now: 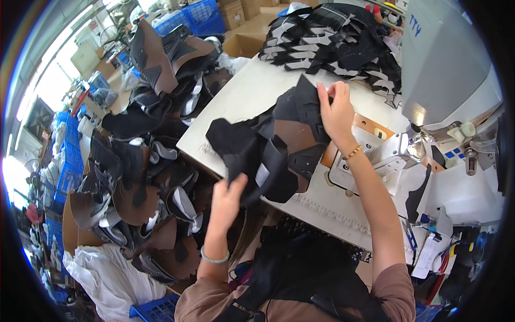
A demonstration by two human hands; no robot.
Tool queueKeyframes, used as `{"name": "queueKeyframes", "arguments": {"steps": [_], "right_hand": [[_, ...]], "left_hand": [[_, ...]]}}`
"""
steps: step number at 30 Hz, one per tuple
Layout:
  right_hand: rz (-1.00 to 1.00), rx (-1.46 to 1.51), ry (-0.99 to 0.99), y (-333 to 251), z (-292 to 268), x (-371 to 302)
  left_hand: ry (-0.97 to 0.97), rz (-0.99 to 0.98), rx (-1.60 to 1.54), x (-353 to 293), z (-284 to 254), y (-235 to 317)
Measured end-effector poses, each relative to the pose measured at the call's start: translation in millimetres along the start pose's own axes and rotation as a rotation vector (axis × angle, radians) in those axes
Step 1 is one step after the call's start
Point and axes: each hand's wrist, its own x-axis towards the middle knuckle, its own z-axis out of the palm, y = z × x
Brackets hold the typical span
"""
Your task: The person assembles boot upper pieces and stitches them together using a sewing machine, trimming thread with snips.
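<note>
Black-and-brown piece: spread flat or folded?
Partly folded: the piece bends between left hand and right hand, black panels overlapping.

Bright on the left, crowded throughout

A white-topped bench [238, 94] stands aslant mid-room. Beyond it, a tan floor [262, 22] runs among blue plastic crates [206, 17] and brown cardboard boxes [232, 15]. A pale cabinet [85, 58] stands at far left. White glare [65, 65], from windows or lamps, I cannot tell which, washes out that side.
</note>
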Motion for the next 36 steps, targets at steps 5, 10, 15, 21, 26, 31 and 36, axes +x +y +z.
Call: {"name": "queueKeyframes", "arguments": {"steps": [5,10,15,21,26,31,36], "right_hand": [[0.245,-0.042,-0.352,-10.1,-40.1,-3.6],[0.166,0.073,-0.33,-16.1,-54.7,-29.4],[0.492,0.762,-0.314,-10.9,-55.2,-40.7],[0.627,0.857,-0.228,-7.8,-53.6,-41.5],[0.893,0.764,-0.439,-3.8,-63.7,-27.0],[0.884,0.983,-0.658,-2.3,-70.7,-40.7],[0.941,1.1,-0.6,1.0,-74.1,-54.7]], "left_hand": [[0.059,-0.228,-0.81,23.2,-24.4,-44.5],[-0.104,-0.294,-0.686,27.2,-32.2,-80.9],[-0.275,-0.311,-0.752,50.5,-37.7,-80.6],[-0.29,-0.134,-1.046,44.8,-30.0,-53.6],[-0.549,0.162,-1.291,31.9,-23.5,-37.4],[-0.317,0.114,-0.99,38.4,-3.5,-53.5],[-0.58,0.14,-0.932,47.1,-13.1,-44.0]]}}
